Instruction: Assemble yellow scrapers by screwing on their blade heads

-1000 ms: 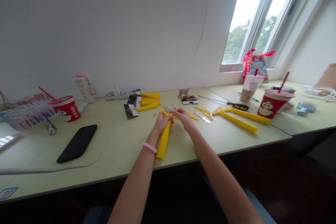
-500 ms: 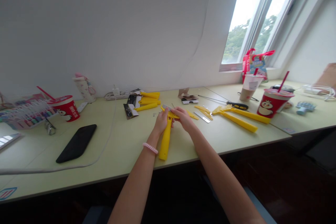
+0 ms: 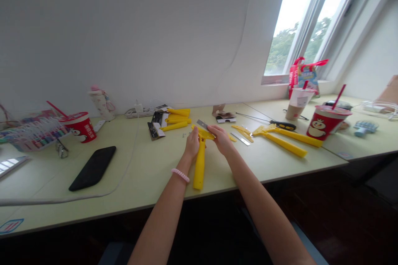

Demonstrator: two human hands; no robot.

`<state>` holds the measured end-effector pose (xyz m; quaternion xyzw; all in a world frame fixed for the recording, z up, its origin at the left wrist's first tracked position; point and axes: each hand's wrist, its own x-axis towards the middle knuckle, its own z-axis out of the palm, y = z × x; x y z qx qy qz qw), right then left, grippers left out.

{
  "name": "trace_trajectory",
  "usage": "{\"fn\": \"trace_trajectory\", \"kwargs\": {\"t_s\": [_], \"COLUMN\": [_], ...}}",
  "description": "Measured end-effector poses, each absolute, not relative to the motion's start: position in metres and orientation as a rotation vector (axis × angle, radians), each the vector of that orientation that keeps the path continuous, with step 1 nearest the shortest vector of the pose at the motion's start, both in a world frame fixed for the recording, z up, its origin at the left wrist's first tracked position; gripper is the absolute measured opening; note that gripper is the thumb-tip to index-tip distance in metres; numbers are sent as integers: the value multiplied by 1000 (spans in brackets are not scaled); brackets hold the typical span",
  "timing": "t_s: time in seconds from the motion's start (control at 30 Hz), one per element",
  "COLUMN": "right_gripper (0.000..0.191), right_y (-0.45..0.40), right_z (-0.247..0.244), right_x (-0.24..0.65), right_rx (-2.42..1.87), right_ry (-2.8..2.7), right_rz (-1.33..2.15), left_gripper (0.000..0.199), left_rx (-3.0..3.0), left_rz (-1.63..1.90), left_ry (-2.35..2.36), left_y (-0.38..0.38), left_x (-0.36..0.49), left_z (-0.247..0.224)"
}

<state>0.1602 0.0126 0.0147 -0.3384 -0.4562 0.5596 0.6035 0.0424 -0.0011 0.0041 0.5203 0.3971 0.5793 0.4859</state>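
Note:
Both hands meet at the head of a yellow scraper (image 3: 199,165), whose handle points down toward the table's front edge. My left hand (image 3: 192,144) is closed on the left side of that head. On its other side my right hand (image 3: 221,138) is closed at the head's right end, its fingertips by a flat metal blade (image 3: 202,124). The blade lies along the top of the head; whether it is seated there I cannot tell. To the right lie another blade (image 3: 241,138), a yellow scraper plate (image 3: 243,131) and two assembled-looking yellow scrapers (image 3: 284,144).
Yellow handles (image 3: 177,119) and black packaging (image 3: 156,128) lie behind my left hand. A small open box (image 3: 224,116) and a screwdriver (image 3: 284,125) are at the back. Red cups (image 3: 323,126) stand right and left. A phone (image 3: 93,168) lies left, beside a white cable (image 3: 124,178).
The scraper head has turned slightly, and the blade shows more plainly above it. My right hand has shifted a little along the head. The view has moved slightly.

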Motion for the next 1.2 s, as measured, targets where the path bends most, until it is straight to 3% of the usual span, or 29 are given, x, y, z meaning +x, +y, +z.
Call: {"fn": "trace_trajectory", "kwargs": {"t_s": [0.37,0.77,1.2], "right_gripper": [28,31,34], "right_y": [8,15,15], "right_z": [14,10,11], "right_x": [157,158,161], "right_rx": [-985,-884,-806], "right_ry": [-1199,-1125,-1158], "right_rz": [1179,1091,1292], "left_gripper": [47,48,52], "left_rx": [1311,1305,1353], "left_rz": [1427,1457,1420], "left_ry": [991,1072,1016], "left_y": [3,5,3], "left_x": [42,42,42], "left_z": [-2,-4,-1]}}
